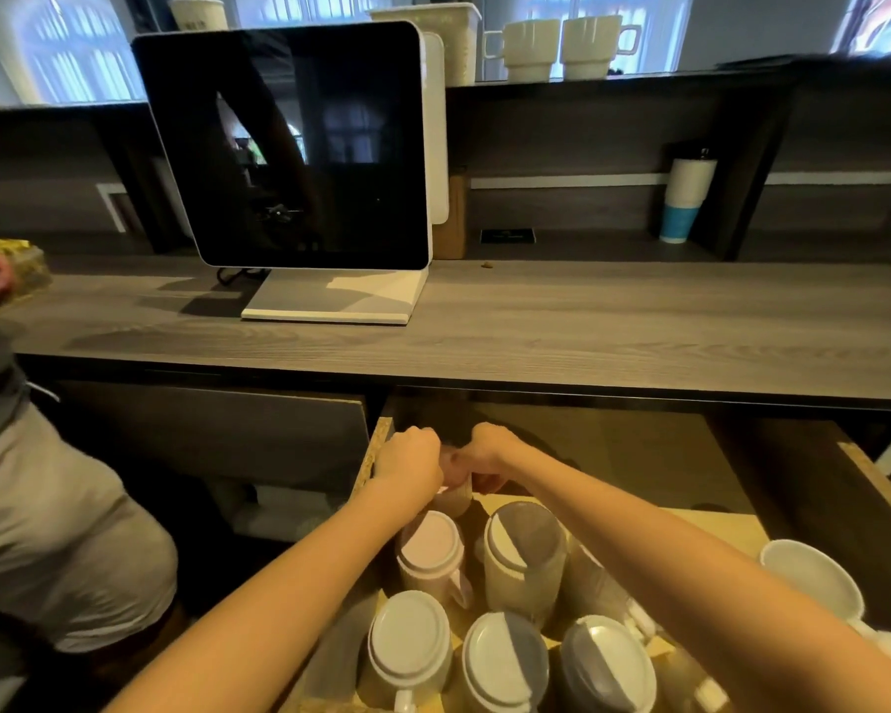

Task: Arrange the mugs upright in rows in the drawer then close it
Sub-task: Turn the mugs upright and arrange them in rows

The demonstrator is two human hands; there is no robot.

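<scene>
An open wooden drawer sits under the counter. Several pale mugs stand in it with their flat bases facing up, among them a pinkish mug, a speckled mug and a front mug. At the drawer's back left, my left hand and my right hand both close around one beige mug, mostly hidden by my fingers. A white mug lies at the right with its opening showing.
A grey wooden counter runs above the drawer, carrying a dark screen on a white stand. A white and blue tumbler stands in a shelf niche. Another person stands close at the left. Two mugs sit on the top ledge.
</scene>
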